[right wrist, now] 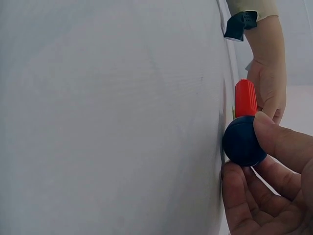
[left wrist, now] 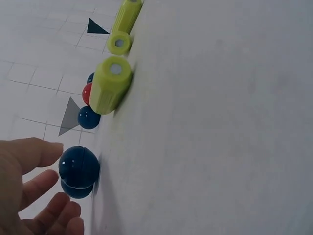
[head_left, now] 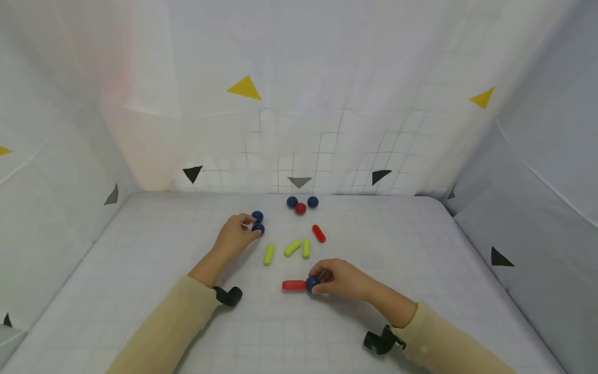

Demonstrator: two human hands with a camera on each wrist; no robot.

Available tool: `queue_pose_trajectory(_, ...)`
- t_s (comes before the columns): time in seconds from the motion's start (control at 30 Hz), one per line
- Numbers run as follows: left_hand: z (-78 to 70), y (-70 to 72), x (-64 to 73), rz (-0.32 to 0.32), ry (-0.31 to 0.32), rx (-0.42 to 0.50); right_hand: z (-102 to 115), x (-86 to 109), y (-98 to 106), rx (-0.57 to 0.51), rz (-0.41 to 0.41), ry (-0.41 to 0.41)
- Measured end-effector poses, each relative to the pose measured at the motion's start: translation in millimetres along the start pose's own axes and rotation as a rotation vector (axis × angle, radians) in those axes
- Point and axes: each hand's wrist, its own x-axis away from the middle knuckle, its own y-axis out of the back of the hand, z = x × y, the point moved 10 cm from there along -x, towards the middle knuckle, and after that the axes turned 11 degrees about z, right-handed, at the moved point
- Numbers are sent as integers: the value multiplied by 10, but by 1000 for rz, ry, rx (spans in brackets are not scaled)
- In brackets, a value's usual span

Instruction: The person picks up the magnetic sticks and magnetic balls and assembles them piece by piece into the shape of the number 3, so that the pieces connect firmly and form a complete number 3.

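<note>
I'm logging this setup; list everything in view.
Balls: five, blue, two by left hand, two at back, one pinched by right hand
Ball: one, red, back
Rods: two, red, one near centre, one against pinched ball
Rods: three, lime, near centre
Triangles: three, yellow, walls
Triangles: seven, black or grey, walls
Table: one, white, beneath
Walls: three, white, around table
Wrist cameras: two, black, wrists
Sleeves: two, beige, forearms
Hands: two, bare, above table
</note>
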Motion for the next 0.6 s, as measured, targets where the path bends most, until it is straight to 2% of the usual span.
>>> queue_pose_trajectory(0.23,35,-56,-79,22,19,-15,7,-4,-5,-21,8,-3)
queue_pose_trajectory(0.6,-2,-98,-106,43,-1,-19,4,2,-2,-28,6,-8)
